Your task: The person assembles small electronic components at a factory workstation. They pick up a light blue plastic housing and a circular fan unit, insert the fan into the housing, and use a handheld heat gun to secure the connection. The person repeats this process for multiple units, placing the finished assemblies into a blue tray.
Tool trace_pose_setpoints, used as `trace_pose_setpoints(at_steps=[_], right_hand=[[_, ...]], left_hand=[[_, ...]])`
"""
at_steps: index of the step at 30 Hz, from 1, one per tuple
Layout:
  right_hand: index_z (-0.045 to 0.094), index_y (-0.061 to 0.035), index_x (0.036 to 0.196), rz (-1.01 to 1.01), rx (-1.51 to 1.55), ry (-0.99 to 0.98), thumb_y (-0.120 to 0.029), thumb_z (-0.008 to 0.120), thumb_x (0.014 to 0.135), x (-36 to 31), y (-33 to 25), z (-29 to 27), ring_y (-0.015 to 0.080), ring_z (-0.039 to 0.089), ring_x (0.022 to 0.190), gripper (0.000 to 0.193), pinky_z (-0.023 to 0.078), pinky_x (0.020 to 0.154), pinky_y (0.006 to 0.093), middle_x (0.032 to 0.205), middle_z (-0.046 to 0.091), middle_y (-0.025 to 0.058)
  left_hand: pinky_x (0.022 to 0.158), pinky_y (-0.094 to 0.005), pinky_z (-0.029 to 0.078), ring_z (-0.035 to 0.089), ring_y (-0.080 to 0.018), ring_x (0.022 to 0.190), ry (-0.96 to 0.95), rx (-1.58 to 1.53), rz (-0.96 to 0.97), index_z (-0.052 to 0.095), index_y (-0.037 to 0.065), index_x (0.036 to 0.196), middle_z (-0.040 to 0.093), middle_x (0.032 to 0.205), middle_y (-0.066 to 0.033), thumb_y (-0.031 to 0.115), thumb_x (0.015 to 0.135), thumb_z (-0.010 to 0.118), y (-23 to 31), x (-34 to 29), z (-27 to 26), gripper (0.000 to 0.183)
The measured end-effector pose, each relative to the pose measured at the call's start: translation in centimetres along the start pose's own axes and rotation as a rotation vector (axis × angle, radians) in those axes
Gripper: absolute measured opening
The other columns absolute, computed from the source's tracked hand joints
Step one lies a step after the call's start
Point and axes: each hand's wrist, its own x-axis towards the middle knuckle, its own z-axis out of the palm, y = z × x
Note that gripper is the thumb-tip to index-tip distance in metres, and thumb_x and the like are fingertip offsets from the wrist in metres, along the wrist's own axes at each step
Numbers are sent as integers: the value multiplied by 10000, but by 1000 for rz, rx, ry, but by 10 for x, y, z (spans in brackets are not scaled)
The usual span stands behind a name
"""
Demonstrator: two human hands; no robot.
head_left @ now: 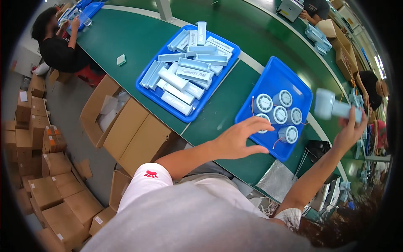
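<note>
My right hand (351, 129) is raised at the right, its fingers closed round the handle of a light-blue handheld fan body (325, 103), which is smeared by motion. My left hand (243, 137) hovers at the near left edge of a blue tray (279, 75), fingers spread and thumb apart, with nothing visible in it. Several round light-blue fan heads (280, 114) with slotted faces stand in that tray, some with thin red wires. One of them is partly covered by my left fingertips; whether they touch it I cannot tell.
A second blue tray (142, 84) to the left holds piled light-blue handle shells (195, 74). A small pale piece (121, 59) lies on the green table (121, 33). Cardboard boxes (65, 191) stack at the left. Co-workers sit at the far left and far right. A silvery sheet (277, 180) lies at the near edge.
</note>
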Motion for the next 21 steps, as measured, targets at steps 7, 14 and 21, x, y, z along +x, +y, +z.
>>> trace_pose_setpoints(at_steps=[7,14,21], right_hand=[[628,54,1081,147,-291,-46,-229,753,894,132,217,38,212,685,901,362,605,764,329,962,669,123],[668,-39,1234,-328,-1200,-42,-245,718,898,66,205,58,269,672,1136,398,551,905,361,1160,724,132],[680,-54,1208,-664,-332,-1086,-146,760,869,-99,1,242,315,665,1100,360,525,966,391,1175,697,138]], left_hand=[[765,-340,556,663,-254,1027,111,274,-150,712,104,1142,667,1170,-79,172,817,831,-27,-4,-40,352],[861,-426,521,635,-304,1004,126,656,-112,655,136,1240,633,1129,-71,403,764,846,-36,6,14,578],[914,-432,530,637,-303,1088,174,218,-173,575,151,1383,493,1311,-129,260,776,868,-36,-3,2,682]])
